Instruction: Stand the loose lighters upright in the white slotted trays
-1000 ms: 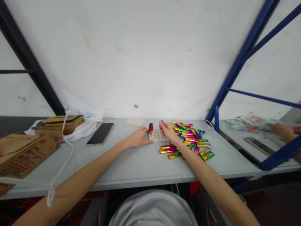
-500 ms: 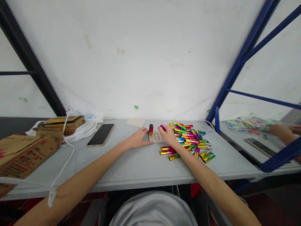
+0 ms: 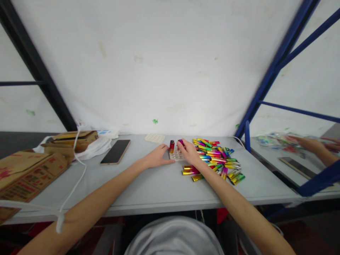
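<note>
The left hand point(image 3: 158, 156) steadied the white tray point(image 3: 177, 154) at centre; the right hand point(image 3: 188, 151) pinched a purple lighter point(image 3: 181, 142) above it. Red print on the carton point(image 3: 32, 173), lower left, was unreadable.

Grey table against a white wall, with shiny lighters spread over its right part.
The table point(image 3: 148, 187) has a flat, smooth top. Near its middle lies a pale tray point(image 3: 176, 156) with rows of holes; a second pale tray point(image 3: 154, 137) lies farther back, near the wall. Right of the middle, a loose pile of lighters point(image 3: 212, 154) in gold, pink, green, blue, red and silver lies at mixed angles, many overlapping. To the left lies a dark-screened phone point(image 3: 115, 151), near a crumpled white plastic bag point(image 3: 97, 148) and two brown cardboard boxes point(image 3: 32, 173).
</note>
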Available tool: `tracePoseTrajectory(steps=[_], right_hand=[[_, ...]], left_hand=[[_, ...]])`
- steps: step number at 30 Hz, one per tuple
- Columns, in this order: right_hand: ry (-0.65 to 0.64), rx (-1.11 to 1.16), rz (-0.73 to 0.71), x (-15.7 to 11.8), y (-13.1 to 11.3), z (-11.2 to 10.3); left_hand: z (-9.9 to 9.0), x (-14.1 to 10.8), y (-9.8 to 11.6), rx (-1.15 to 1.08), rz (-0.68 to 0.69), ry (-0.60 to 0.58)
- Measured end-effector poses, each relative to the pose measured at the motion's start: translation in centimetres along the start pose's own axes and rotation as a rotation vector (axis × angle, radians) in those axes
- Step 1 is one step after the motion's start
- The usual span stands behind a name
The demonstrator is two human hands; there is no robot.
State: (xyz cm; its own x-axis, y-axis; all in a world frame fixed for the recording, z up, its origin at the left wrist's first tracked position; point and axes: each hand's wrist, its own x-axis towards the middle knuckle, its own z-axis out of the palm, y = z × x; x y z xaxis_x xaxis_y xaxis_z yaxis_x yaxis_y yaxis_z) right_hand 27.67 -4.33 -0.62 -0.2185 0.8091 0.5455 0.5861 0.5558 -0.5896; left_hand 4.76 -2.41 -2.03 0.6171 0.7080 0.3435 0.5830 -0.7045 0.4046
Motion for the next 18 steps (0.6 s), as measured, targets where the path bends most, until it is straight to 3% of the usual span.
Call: tracePoseTrajectory(steps=[10,18], right_hand=[[-0.152,-0.123,0.009,0.21,0.48,-0.71],[-0.242,-0.252,-0.085,-0.21,0.27,0.04]], left_hand=[[0.11,0.00,-0.05,0.017,-0.004,0.000],[0.11,-0.05,-0.05,0.018,0.022,0.002]])
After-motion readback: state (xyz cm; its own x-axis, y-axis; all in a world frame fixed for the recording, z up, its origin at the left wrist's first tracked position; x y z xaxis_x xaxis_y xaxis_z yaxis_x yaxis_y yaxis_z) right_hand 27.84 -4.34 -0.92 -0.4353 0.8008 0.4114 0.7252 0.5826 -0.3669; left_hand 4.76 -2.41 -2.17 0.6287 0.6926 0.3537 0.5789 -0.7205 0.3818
